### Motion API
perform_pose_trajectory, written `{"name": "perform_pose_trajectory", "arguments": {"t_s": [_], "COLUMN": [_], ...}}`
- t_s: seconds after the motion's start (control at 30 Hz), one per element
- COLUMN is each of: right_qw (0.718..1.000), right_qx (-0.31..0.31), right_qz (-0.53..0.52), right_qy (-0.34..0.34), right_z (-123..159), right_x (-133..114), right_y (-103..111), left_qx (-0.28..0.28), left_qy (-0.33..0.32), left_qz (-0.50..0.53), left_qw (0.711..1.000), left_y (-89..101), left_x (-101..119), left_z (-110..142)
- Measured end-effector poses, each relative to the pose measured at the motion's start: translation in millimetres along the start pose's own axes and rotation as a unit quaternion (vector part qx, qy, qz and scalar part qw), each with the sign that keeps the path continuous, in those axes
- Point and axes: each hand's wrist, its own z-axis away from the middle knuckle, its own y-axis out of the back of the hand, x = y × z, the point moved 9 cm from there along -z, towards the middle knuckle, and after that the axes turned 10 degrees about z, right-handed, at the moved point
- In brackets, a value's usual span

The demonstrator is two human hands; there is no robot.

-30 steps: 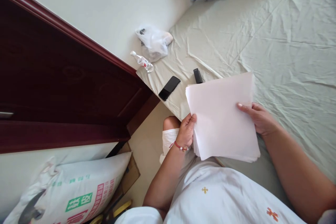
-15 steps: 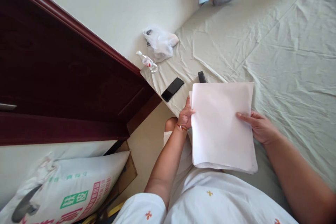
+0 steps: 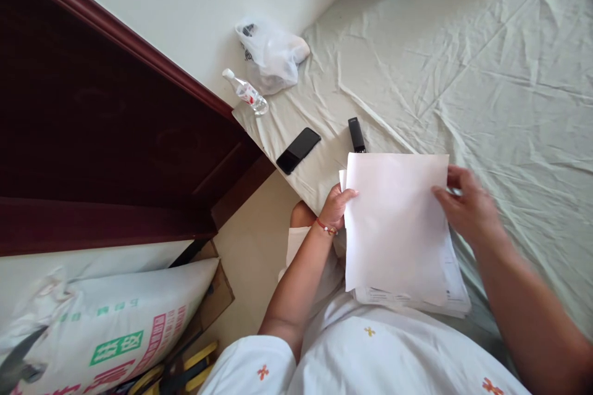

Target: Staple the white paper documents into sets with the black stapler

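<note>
A pale green cloth [image 3: 500,86], creased all over, covers the broad surface, and the black phone [image 3: 299,150] lies on it close to its left edge. Beyond the phone, toward the corner by the white wall [image 3: 194,6], stand a clear bottle [image 3: 248,94], leaning, and a white plastic bag [image 3: 273,58]. A small black device [image 3: 356,134] lies to the phone's right. Left of the phone rises a dark red wooden panel [image 3: 115,92]; nearer the person on that side, a printed sack [image 3: 115,321] leans beside a cardboard box [image 3: 223,296]. The stack of papers [image 3: 393,228] is held over the lap, nearer the person than the phone and to its right. The left hand [image 3: 338,207] grips its left edge, thumb on top. The right hand [image 3: 467,203] is at its right edge, thumb against the top sheet, fingers bent; whether they pinch it I cannot tell. Past the phone's edge the surface drops to a narrow strip of floor [image 3: 252,241]; rightward, the cloth stretches wide.
</note>
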Motion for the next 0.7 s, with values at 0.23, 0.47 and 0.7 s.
{"name": "perform_pose_trajectory", "arguments": {"t_s": [0.23, 0.47, 0.7], "right_qw": [0.959, 0.951, 0.916], "right_qx": [0.02, -0.152, -0.163], "right_qz": [0.197, 0.135, 0.144], "right_qy": [0.204, 0.232, 0.337], "right_z": [-45, -80, -72], "right_x": [-98, -109, -136], "right_y": [-8, -81, -74], "left_qx": [-0.006, -0.008, -0.037], "left_qy": [0.016, 0.016, 0.019], "left_qz": [0.017, 0.017, 0.011], "left_qw": [1.0, 1.0, 0.999], "left_y": [1.2, -0.9, -1.2], "left_x": [-3, -6, -8], "left_z": [-6, -7, -7]}}
